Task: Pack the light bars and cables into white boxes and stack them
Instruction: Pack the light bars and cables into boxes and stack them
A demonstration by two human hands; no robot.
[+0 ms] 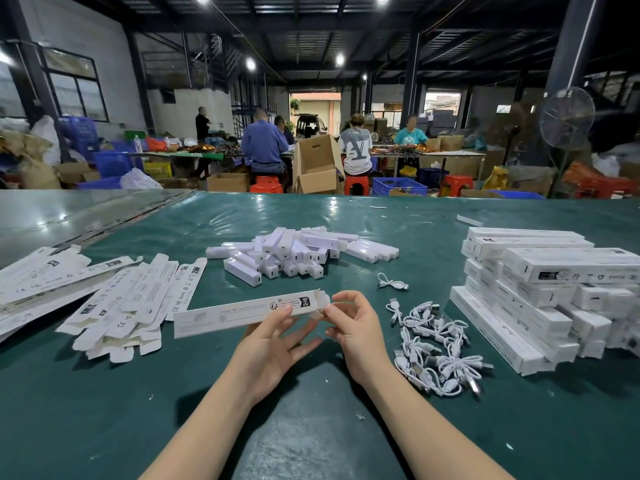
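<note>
You held the long white cardboard box [239, 315] just above the green-covered table [104, 410], near the middle of its near edge. Its long axis ran roughly parallel to that edge, tilted a little so the right end sat farther from you. That right end was the open one, its flaps loose, and it pointed straight at your right hand [356, 327].

Your left hand [277, 341] carried the box from below near that end, one finger laid on the printed face and the rest spread loosely; the thumb was hidden, so I could not tell how firmly it gripped. Your right hand pinched a small end flap between thumb and fingertips, the other fingers curled above it.

What the next move seemed to turn on was the heap of white plastic light bars [294, 252]. It lay beyond the box, towards the far edge and about in line with the open end, the bars pointing every way. Your right hand was the nearer one and would have been the likelier one to pick a bar and turn it to match the box's axis.

The tangle of white coiled cables [433, 344] lay just right of your right hand, and the stack of packed white boxes [540, 296] stood past it by the right edge.
</note>
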